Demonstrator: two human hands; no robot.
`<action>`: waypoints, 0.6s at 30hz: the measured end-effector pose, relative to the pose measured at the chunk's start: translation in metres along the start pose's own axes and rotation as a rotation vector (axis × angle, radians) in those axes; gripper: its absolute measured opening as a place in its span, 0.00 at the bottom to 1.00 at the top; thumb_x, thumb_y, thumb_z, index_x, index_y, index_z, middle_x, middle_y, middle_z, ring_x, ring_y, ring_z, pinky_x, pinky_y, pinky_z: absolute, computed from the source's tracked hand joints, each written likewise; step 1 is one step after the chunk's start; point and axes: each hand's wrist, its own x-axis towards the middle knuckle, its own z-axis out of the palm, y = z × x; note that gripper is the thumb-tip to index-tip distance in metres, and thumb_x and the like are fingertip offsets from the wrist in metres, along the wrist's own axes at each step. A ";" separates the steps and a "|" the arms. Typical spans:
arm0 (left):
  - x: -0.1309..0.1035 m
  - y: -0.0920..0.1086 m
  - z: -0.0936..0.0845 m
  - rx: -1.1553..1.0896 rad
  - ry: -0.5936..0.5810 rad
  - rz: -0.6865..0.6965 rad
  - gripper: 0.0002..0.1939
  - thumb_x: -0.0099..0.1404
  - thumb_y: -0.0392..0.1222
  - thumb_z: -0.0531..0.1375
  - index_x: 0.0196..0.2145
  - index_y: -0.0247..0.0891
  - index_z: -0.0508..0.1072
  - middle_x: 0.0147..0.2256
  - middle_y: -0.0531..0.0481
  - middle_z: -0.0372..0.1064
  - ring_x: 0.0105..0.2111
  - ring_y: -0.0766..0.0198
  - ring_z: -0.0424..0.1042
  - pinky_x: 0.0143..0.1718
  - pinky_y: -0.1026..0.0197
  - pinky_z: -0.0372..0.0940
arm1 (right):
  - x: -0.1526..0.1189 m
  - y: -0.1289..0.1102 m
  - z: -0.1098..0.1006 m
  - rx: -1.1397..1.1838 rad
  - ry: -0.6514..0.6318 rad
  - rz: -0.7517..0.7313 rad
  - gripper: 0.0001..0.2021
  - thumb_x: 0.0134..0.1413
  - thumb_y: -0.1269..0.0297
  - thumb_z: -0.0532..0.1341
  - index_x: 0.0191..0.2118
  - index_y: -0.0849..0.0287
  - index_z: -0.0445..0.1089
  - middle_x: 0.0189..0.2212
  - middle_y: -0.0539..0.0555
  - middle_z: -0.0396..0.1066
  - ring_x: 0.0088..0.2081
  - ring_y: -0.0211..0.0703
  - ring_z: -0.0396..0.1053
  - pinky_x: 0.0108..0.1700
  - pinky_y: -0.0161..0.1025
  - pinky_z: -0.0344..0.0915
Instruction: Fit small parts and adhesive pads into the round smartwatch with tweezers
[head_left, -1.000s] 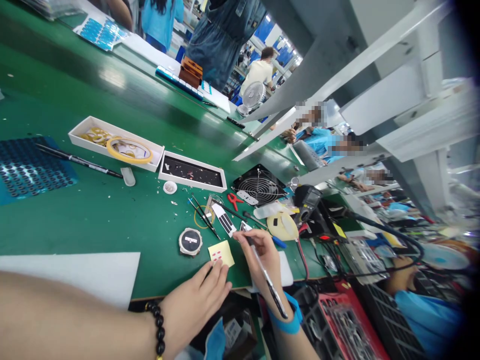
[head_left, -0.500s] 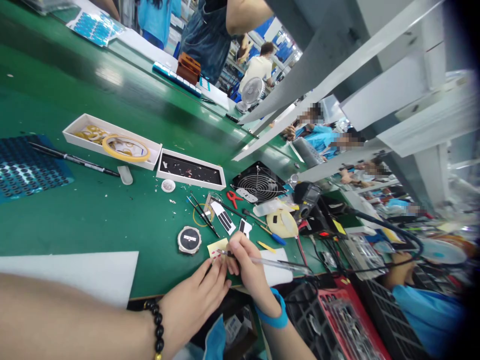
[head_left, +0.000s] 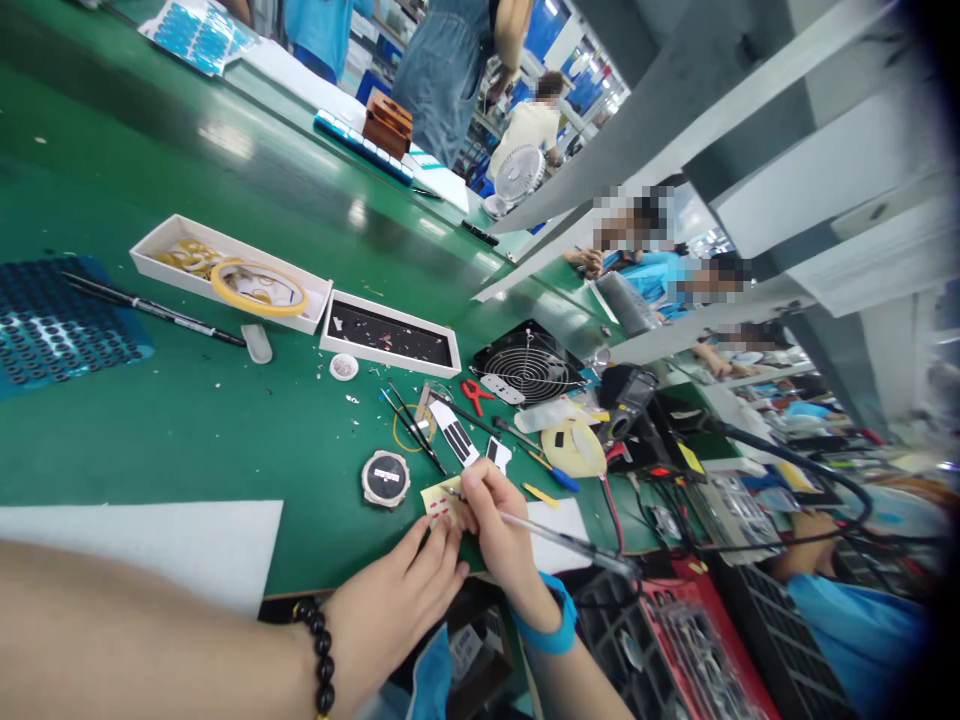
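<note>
Lower center: right hand [head_left: 501, 525] pinching slim, translucent pen-like tool [head_left: 570, 544] | left hand [head_left: 394, 612] flat, outstretched, against yellow paper [head_left: 433, 498] | left: smooth green table [head_left: 187, 440]

The person has two hands, one left hand [head_left: 394, 615] and one right hand [head_left: 501, 522], with one bead bracelet [head_left: 323, 668], one wristband [head_left: 556, 626], one pen [head_left: 559, 539] and one yellow note [head_left: 441, 494], its red marks too covered to count. Around them are two striped cards [head_left: 456, 436] [head_left: 501, 460], one round cap [head_left: 386, 479], one dish [head_left: 343, 368], one red clamp [head_left: 477, 393], one blue handle [head_left: 564, 479] and one yellow strip [head_left: 541, 495]. Farther out are two boxes [head_left: 180, 278] [head_left: 454, 353], one large ring [head_left: 266, 311], smaller rings too jumbled to count, and two fans [head_left: 531, 362] [head_left: 519, 173], one black, one white.
</note>
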 end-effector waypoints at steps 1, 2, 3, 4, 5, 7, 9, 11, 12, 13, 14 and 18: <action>0.000 -0.001 0.000 0.003 -0.002 0.012 0.25 0.66 0.55 0.59 0.58 0.48 0.73 0.60 0.45 0.67 0.61 0.51 0.64 0.65 0.48 0.54 | 0.000 -0.001 -0.004 -0.062 0.020 -0.070 0.14 0.70 0.55 0.57 0.33 0.56 0.63 0.22 0.46 0.63 0.24 0.36 0.61 0.27 0.34 0.61; 0.000 -0.001 0.001 0.005 -0.003 0.025 0.26 0.65 0.56 0.60 0.59 0.47 0.73 0.60 0.45 0.67 0.62 0.51 0.63 0.65 0.48 0.54 | 0.001 -0.003 -0.009 -0.148 0.048 -0.156 0.09 0.69 0.58 0.58 0.36 0.56 0.66 0.26 0.48 0.67 0.28 0.37 0.66 0.32 0.35 0.65; -0.001 -0.002 0.001 0.007 -0.002 0.041 0.27 0.64 0.56 0.60 0.59 0.47 0.72 0.61 0.45 0.66 0.62 0.50 0.63 0.65 0.48 0.54 | 0.002 -0.005 -0.017 -0.255 0.083 -0.256 0.04 0.68 0.61 0.59 0.41 0.55 0.68 0.32 0.50 0.71 0.33 0.39 0.70 0.37 0.37 0.68; -0.001 -0.003 0.001 0.008 0.003 0.056 0.28 0.64 0.56 0.60 0.59 0.46 0.72 0.61 0.45 0.66 0.62 0.50 0.63 0.65 0.48 0.54 | 0.003 -0.007 -0.026 -0.382 0.120 -0.361 0.04 0.67 0.65 0.61 0.45 0.54 0.69 0.37 0.52 0.73 0.39 0.42 0.72 0.43 0.39 0.69; -0.002 -0.004 0.002 0.009 0.011 0.073 0.28 0.64 0.55 0.60 0.59 0.45 0.72 0.61 0.44 0.66 0.62 0.49 0.63 0.65 0.47 0.55 | 0.005 -0.009 -0.036 -0.524 0.145 -0.454 0.08 0.66 0.68 0.61 0.49 0.54 0.69 0.42 0.53 0.73 0.45 0.44 0.72 0.48 0.41 0.69; -0.003 -0.008 0.003 0.003 0.033 0.103 0.28 0.63 0.52 0.60 0.59 0.42 0.72 0.62 0.42 0.65 0.62 0.48 0.63 0.65 0.47 0.54 | 0.008 -0.012 -0.058 -0.791 0.144 -0.559 0.13 0.67 0.72 0.58 0.53 0.53 0.69 0.48 0.56 0.72 0.52 0.48 0.69 0.56 0.47 0.66; -0.003 -0.012 0.004 -0.010 0.052 0.137 0.29 0.63 0.48 0.59 0.60 0.38 0.71 0.62 0.39 0.64 0.63 0.46 0.62 0.65 0.45 0.53 | 0.008 -0.012 -0.076 -0.961 0.120 -0.546 0.18 0.68 0.74 0.53 0.59 0.54 0.67 0.53 0.58 0.71 0.56 0.50 0.66 0.60 0.50 0.64; -0.003 -0.016 0.005 -0.031 0.077 0.175 0.29 0.63 0.43 0.55 0.61 0.32 0.68 0.63 0.35 0.62 0.63 0.43 0.61 0.66 0.43 0.51 | 0.004 -0.009 -0.086 -1.011 0.138 -0.482 0.21 0.68 0.75 0.51 0.63 0.56 0.63 0.56 0.58 0.69 0.58 0.50 0.66 0.61 0.51 0.64; -0.003 -0.018 0.006 -0.040 0.092 0.193 0.30 0.63 0.41 0.53 0.62 0.29 0.66 0.63 0.33 0.61 0.64 0.42 0.61 0.66 0.42 0.50 | 0.001 -0.007 -0.088 -1.001 0.168 -0.458 0.21 0.69 0.74 0.51 0.64 0.56 0.62 0.57 0.58 0.69 0.58 0.50 0.66 0.61 0.51 0.65; -0.003 -0.019 0.007 -0.048 0.100 0.210 0.31 0.63 0.38 0.50 0.62 0.27 0.64 0.64 0.32 0.60 0.64 0.42 0.61 0.67 0.42 0.49 | -0.003 -0.005 -0.088 -0.984 0.191 -0.446 0.22 0.69 0.73 0.52 0.65 0.56 0.61 0.57 0.58 0.69 0.57 0.50 0.66 0.60 0.50 0.65; -0.004 -0.020 0.008 -0.056 0.109 0.227 0.32 0.63 0.36 0.47 0.64 0.26 0.61 0.64 0.32 0.58 0.64 0.42 0.60 0.67 0.42 0.49 | -0.008 -0.004 -0.088 -0.964 0.203 -0.446 0.21 0.69 0.73 0.52 0.64 0.56 0.61 0.57 0.58 0.69 0.57 0.49 0.66 0.60 0.50 0.66; -0.009 -0.022 0.023 -0.086 0.183 0.251 0.36 0.64 0.33 0.42 0.70 0.26 0.47 0.66 0.34 0.57 0.65 0.44 0.59 0.67 0.43 0.50 | -0.028 -0.011 -0.085 -0.963 0.160 -0.516 0.20 0.67 0.75 0.51 0.61 0.58 0.65 0.54 0.59 0.71 0.54 0.48 0.68 0.56 0.46 0.69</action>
